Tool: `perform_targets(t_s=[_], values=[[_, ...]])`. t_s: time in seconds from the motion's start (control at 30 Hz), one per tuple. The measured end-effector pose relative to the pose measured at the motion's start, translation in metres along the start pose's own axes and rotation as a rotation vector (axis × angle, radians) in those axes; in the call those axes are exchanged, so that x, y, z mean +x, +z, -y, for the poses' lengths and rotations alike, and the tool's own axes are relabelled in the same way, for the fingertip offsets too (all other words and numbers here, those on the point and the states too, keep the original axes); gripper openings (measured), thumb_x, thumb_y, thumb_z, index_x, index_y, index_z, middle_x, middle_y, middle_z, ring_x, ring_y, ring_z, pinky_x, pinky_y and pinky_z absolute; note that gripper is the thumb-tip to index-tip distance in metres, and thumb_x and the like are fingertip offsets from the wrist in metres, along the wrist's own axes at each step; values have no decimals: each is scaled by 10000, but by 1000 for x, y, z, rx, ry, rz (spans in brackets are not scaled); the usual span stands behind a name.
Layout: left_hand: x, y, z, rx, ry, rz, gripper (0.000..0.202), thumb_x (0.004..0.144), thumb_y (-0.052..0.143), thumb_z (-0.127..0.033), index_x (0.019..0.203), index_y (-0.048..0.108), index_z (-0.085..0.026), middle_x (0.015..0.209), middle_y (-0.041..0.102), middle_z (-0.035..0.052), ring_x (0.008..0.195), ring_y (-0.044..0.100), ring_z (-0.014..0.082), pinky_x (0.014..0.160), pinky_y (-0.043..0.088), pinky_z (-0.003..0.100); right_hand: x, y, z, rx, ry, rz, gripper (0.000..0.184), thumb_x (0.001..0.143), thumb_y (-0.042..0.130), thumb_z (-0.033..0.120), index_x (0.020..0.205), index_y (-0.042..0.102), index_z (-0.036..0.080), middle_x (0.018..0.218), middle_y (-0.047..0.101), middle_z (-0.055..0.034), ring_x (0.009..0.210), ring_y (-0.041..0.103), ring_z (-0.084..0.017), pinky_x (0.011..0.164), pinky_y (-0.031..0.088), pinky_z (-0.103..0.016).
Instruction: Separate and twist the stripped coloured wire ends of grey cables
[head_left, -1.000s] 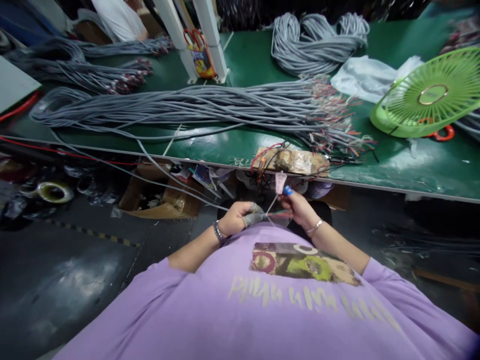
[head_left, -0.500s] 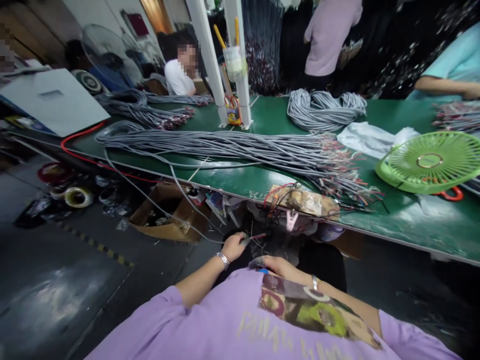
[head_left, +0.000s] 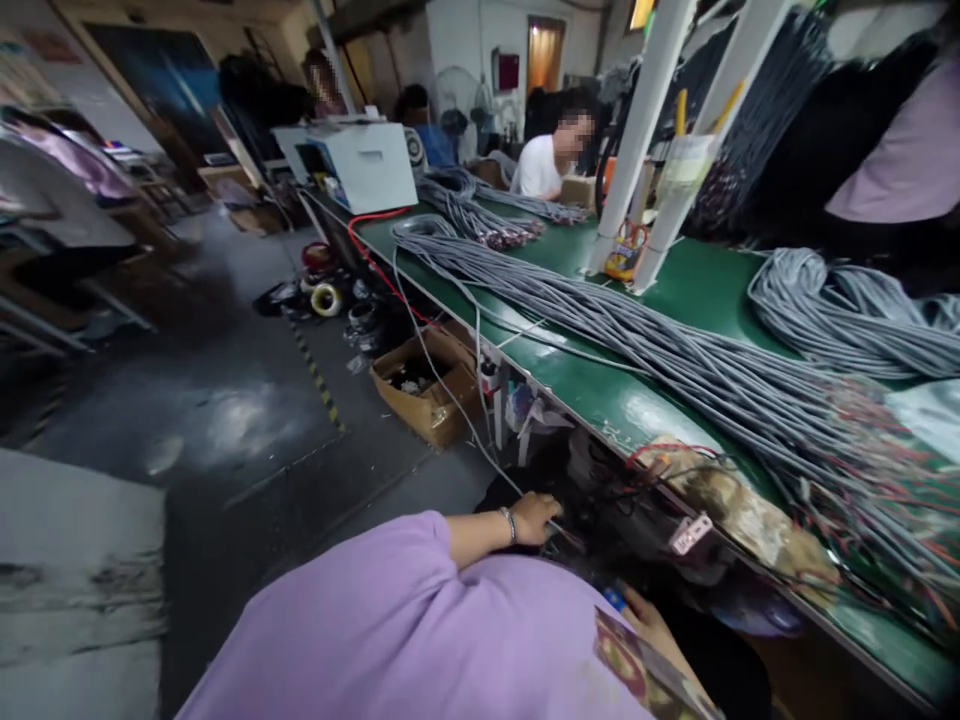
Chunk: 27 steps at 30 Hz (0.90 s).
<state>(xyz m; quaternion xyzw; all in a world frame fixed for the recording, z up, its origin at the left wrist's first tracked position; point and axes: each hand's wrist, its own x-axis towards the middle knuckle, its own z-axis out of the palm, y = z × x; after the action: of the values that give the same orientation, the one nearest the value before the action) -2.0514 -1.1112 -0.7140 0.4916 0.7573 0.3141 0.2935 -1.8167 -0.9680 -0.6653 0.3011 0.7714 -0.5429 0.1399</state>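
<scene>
My left hand [head_left: 536, 518], with a metal bracelet at its wrist, is closed on a grey cable [head_left: 491, 455] over my lap. The cable hangs in a slack curve from the table edge, and its stripped end shows faintly past my fingers. Lower and to the right, my right hand [head_left: 651, 622] is partly hidden behind my purple shirt. Its fingers close round a small blue object [head_left: 615, 598], whose kind I cannot make out. A long bundle of grey cables [head_left: 600, 310] lies on the green table [head_left: 551, 350], its coloured wire ends fanned out at the right.
A worn block [head_left: 742, 510] with wires and a pink clip [head_left: 691, 535] sits on the table's near edge. Below stands an open cardboard box [head_left: 431, 390]. White posts [head_left: 645, 130] rise from the table. A white box [head_left: 371, 165] stands at the far end. Other people sit and stand around.
My view has swung to the left, so the table now runs diagonally and more floor shows. My left hand still holds the cable; my right hand is now more hidden by the shirt.
</scene>
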Motion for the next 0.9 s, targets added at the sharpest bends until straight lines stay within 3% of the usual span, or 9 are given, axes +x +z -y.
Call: perform_targets(t_s=[0.1,0.17,0.27,0.43,0.53,0.63,0.73,0.8,0.9], values=[[-1,-9,8,-22,13,-6,309,600,696,-58,869,676,-209,1001,707,94,974,673,270,891,508,387,-13,-10,-8,5,139,-273,257,718,551,581,781,697,379,940,750,-127,1007,701,-447,917,510,-575],[0,-17,14,-35,36,19,277,635,702,-94,898,681,-177,984,713,101,958,681,264,885,525,387,-22,-18,-11,-51,191,-434,236,692,558,530,775,674,343,948,740,-148,1037,689,-448,926,499,-569],[7,-40,17,-59,117,10,176,799,633,-185,961,693,-151,1009,730,115,958,693,230,888,544,371,-31,-26,-16,-67,247,-506,310,719,481,529,749,638,263,799,714,-130,875,711,-375,848,529,-530],[47,-117,-12,-116,271,-373,266,905,568,-355,1027,722,-174,968,767,84,873,717,189,832,575,313,-35,-21,-19,-5,204,-521,411,839,378,550,772,610,217,708,681,-79,720,656,-247,718,515,-382],[96,-167,-39,51,306,-457,317,918,529,-387,1070,713,-178,1046,757,94,983,698,218,934,547,351,-35,-15,-13,-12,145,-539,414,882,347,555,782,575,225,771,702,-85,729,650,-229,728,491,-363],[155,-197,-59,346,253,-364,359,876,539,-351,1139,677,-149,1245,683,132,1178,614,286,1066,459,417,-35,-11,-6,-43,106,-546,382,908,328,523,775,536,231,769,691,-87,711,633,-223,712,469,-355],[203,-208,-73,555,121,-226,430,851,535,-327,1207,634,-108,1268,638,185,1185,589,326,1041,443,430,-37,-10,-3,-51,99,-572,337,917,333,481,778,512,231,753,672,-79,695,615,-216,694,451,-343],[221,-210,-83,614,69,-126,479,839,552,-377,1230,624,-110,1166,666,183,1090,621,325,940,472,405,-39,-9,-2,-43,94,-584,315,921,337,460,789,505,228,763,668,-78,698,612,-212,692,444,-336],[228,-211,-107,544,115,137,555,781,613,-479,1220,637,-140,903,702,93,841,647,259,731,465,320,-43,-8,-5,-56,79,-597,295,926,347,437,789,500,225,772,660,-74,699,601,-206,689,434,-330]])
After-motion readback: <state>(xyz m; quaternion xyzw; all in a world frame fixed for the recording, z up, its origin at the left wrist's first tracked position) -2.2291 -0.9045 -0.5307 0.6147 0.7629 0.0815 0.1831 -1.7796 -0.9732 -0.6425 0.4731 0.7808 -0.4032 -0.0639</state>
